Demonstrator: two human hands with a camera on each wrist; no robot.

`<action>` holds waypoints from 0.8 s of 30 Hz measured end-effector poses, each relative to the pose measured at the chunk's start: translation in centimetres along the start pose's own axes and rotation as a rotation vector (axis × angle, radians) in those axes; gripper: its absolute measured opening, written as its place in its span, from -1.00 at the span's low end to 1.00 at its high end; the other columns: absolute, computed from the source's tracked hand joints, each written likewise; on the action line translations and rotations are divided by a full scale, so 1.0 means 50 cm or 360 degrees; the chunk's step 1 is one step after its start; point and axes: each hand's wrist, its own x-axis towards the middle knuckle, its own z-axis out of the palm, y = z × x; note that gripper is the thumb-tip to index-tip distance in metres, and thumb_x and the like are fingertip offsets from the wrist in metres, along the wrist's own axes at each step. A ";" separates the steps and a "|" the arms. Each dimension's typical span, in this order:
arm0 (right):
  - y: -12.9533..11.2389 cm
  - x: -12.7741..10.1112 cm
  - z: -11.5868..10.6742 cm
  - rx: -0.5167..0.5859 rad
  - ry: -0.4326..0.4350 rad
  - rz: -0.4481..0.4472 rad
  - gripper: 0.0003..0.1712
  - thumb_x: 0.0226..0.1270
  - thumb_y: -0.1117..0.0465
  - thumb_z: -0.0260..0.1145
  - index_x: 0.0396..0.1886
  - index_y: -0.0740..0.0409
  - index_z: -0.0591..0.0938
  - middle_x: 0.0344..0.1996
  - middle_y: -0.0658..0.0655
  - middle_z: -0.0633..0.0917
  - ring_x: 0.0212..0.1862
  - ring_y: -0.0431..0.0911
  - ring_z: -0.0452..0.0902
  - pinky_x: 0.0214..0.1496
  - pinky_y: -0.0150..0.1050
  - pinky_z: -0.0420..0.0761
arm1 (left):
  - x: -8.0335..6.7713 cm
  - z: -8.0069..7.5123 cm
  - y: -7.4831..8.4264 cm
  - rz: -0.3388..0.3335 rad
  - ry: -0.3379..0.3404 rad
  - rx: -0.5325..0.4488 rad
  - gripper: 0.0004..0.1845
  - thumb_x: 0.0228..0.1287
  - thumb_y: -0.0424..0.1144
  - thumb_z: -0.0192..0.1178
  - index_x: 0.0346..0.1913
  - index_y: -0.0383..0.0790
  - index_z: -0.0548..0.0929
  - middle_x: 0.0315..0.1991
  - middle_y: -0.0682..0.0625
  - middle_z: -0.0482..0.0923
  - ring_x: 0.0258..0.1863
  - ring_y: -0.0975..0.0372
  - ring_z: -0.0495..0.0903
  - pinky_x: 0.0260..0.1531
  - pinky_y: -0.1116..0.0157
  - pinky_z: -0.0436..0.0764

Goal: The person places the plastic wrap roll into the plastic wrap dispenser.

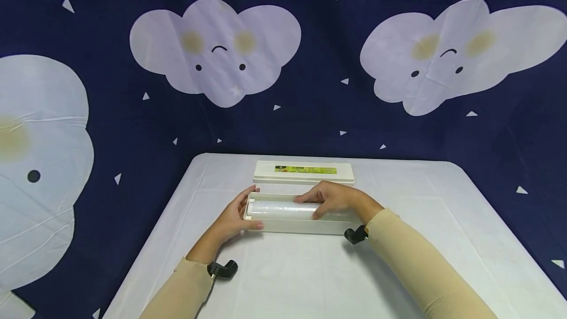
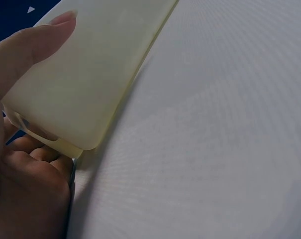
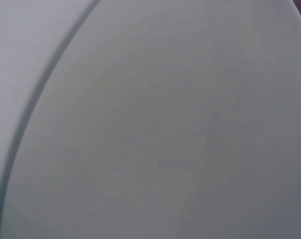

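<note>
A long white box [image 1: 292,226] stands on the table, with a roll of clear plastic wrap [image 1: 274,208] lying lengthwise in it. My left hand [image 1: 231,219] holds the box's left end, thumb on the front wall and fingers behind the end. In the left wrist view, the thumb [image 2: 50,37] lies on the cream-coloured wall of the box [image 2: 90,84]. From above, my right hand [image 1: 336,198] reaches into the box and grips the roll, thumb and fingers on opposite sides of it. The roll's right part is hidden by that hand. The right wrist view shows mostly the box wall [image 3: 155,119], close up.
Behind the box lies a white lid [image 1: 305,179] with a yellow-green label [image 1: 305,169]. The table [image 1: 283,274] has a white cover and rounded far corners. A dark blue cloth [image 1: 328,63] with cloud prints hangs behind it.
</note>
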 end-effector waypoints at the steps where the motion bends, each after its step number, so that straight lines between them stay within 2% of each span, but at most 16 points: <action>1: 0.000 -0.001 0.001 -0.0012 0.0005 0.0000 -0.22 0.09 0.57 0.56 0.38 0.23 0.63 0.38 0.12 0.54 0.41 -0.05 0.44 0.45 -0.21 0.41 | 0.000 0.000 0.001 -0.0001 0.0001 0.0005 0.30 -0.14 -0.61 0.65 0.68 -0.28 0.08 0.61 -0.21 0.16 0.43 -0.08 0.36 0.28 0.24 0.55; 9: 0.003 -0.006 0.006 -0.0005 0.0055 0.0017 -0.23 0.10 0.56 0.57 0.37 0.22 0.64 0.37 0.09 0.56 0.43 -0.07 0.41 0.45 -0.23 0.41 | 0.000 0.000 -0.001 -0.0003 0.0008 0.0020 0.30 -0.15 -0.62 0.65 0.67 -0.28 0.09 0.60 -0.19 0.18 0.43 -0.07 0.37 0.28 0.25 0.54; 16: 0.009 -0.008 0.009 -0.0033 0.0109 0.0030 -0.21 0.08 0.54 0.60 0.36 0.15 0.66 0.32 0.04 0.61 0.41 -0.12 0.44 0.43 -0.24 0.43 | 0.002 -0.001 -0.004 0.0018 -0.0013 -0.0007 0.30 -0.14 -0.62 0.64 0.67 -0.33 0.07 0.61 -0.28 0.13 0.44 -0.11 0.35 0.30 0.24 0.53; 24: -0.001 -0.017 0.009 -0.0051 0.0154 0.0020 -0.25 0.14 0.51 0.59 0.37 0.18 0.65 0.31 0.04 0.63 0.38 -0.11 0.48 0.40 -0.24 0.47 | 0.001 -0.002 0.000 0.0021 -0.0009 0.0009 0.31 -0.14 -0.61 0.65 0.67 -0.30 0.07 0.62 -0.22 0.14 0.46 -0.10 0.33 0.31 0.25 0.52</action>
